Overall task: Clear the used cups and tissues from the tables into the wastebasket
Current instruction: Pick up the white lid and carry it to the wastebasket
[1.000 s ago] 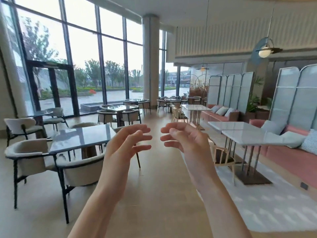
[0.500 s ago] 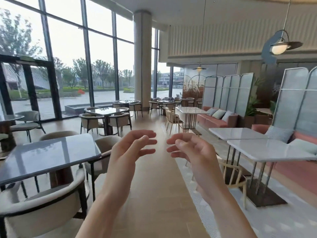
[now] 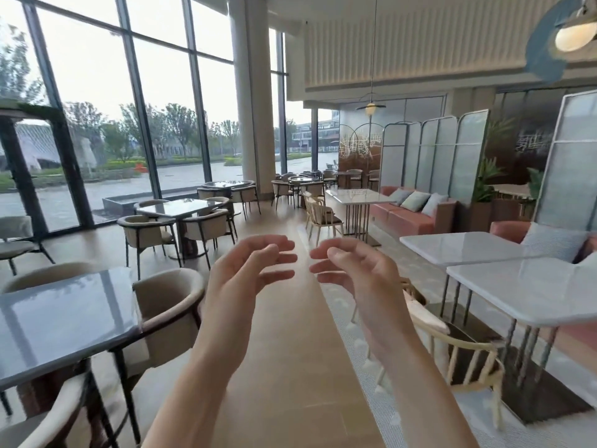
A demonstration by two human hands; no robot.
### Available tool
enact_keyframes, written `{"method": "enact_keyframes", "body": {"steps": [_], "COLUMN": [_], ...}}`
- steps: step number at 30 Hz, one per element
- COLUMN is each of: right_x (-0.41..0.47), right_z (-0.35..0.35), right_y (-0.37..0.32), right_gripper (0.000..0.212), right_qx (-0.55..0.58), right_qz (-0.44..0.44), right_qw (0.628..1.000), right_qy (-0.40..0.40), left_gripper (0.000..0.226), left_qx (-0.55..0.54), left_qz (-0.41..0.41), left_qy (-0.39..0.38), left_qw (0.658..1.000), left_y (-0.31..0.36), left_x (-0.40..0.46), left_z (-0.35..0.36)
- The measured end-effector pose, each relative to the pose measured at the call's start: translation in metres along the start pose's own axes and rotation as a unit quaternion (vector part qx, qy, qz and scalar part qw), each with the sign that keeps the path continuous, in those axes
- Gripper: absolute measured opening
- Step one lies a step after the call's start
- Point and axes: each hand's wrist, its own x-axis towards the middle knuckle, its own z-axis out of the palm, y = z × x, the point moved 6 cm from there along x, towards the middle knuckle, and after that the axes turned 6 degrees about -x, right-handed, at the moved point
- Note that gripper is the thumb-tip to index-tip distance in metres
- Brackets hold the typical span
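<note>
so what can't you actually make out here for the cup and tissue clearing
- Cups, tissues, wastebasket: none visible in the head view; the far tables are too small to check.
- Grey table: its left part is cut off by the frame's left edge.
- White table: its right end runs past the right edge.
- Floor straight ahead: partly hidden by the left hand and right hand, both holding nothing.

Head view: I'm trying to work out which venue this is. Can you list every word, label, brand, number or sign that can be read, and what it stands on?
None can be read.
Light line artwork or lettering on the dark wall panel behind the far tables: too blurred to read.
Pale marks on the dark wall right of the folding screens: they look like characters, too blurred to read.
Tabletops, chairs, windows: no text shows.
</note>
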Motion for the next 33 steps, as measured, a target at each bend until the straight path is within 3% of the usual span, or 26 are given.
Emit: {"method": "enact_keyframes", "body": {"steps": [9,13,24,33], "right_x": [0.221,0.313,0.598,0.791], "right_z": [0.036,0.059,0.160,0.254], "right_y": [0.108,0.175,0.286,0.428], "right_gripper": [0.018,0.018,0.018,0.014], "right_qx": [0.015,0.023,0.057,0.075], "right_qz": [0.008,0.014,-0.003,0.003], "right_qw": [0.997,0.997,0.995,0.988], "right_qy": [-0.073,-0.073,-0.079,-0.135], "left_gripper": [0.018,0.029,0.020,0.019], "left_qx": [-0.023,-0.029,-0.020,0.042], "left_qz": [0.000,0.015,0.048,0.022], "left_qy": [0.053,0.073,0.055,0.132], "left_qw": [0.998,0.997,0.997,0.990], "left_y": [-0.118,-0.188,-0.301,-0.431], "left_x": [0.197,0.276,0.577,0.752], "left_z": [-0.024,-0.055,-0.106,-0.200]}}
